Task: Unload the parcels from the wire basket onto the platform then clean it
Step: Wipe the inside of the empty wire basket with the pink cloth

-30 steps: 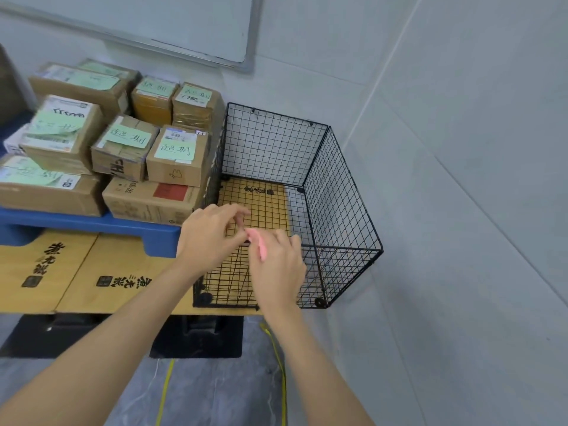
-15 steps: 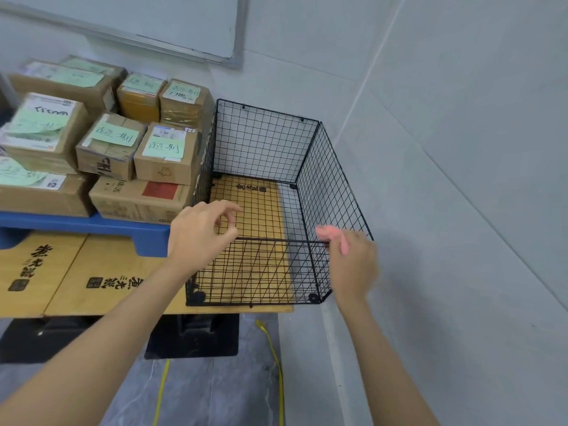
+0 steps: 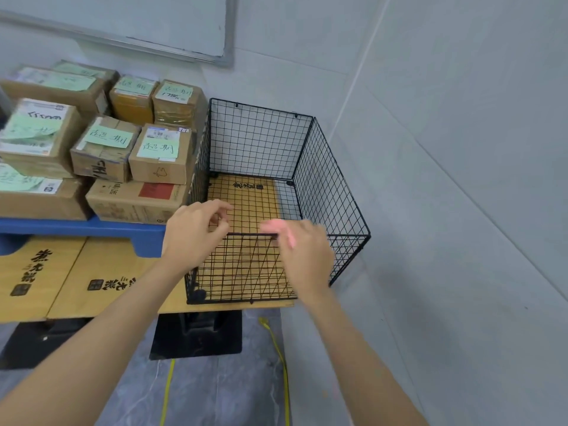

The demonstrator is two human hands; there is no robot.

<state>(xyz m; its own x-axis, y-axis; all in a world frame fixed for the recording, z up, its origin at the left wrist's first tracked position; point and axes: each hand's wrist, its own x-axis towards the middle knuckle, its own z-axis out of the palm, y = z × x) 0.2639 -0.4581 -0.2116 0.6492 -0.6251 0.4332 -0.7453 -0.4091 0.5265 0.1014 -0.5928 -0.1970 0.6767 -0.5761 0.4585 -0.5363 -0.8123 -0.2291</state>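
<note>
Okay so, closest to the camera, two bare forearms reach in from the bottom over a grey floor (image 3: 215,395) with a couple of yellow cables (image 3: 167,392) lying on it. A black base (image 3: 196,336) sits under the wooden worktop (image 3: 92,272), which has black characters printed on it.

The left hand (image 3: 193,233) is at the near left corner of the wire basket (image 3: 332,192), fingers curled with thumb and forefinger close together right by the top rim. Honestly can't tell if that grip is actually on the wire or just above it. The right hand (image 3: 307,256) is blurry, at the middle of the same front rim, and its grip is pinched on a small pink thing (image 3: 284,233) touching the wire. It's too smeared to say what it is.

The basket is black, stands upright on the worktop with nothing inside, and its right side sticks out past the worktop's edge toward the wall (image 3: 461,118).

Just left of it, the parcels (image 3: 159,155) are stacked on the blue platform (image 3: 76,227), touching the basket's left side, most with green handwritten notes on top. Behind them a whiteboard (image 3: 123,23) hangs on the back wall.
</note>
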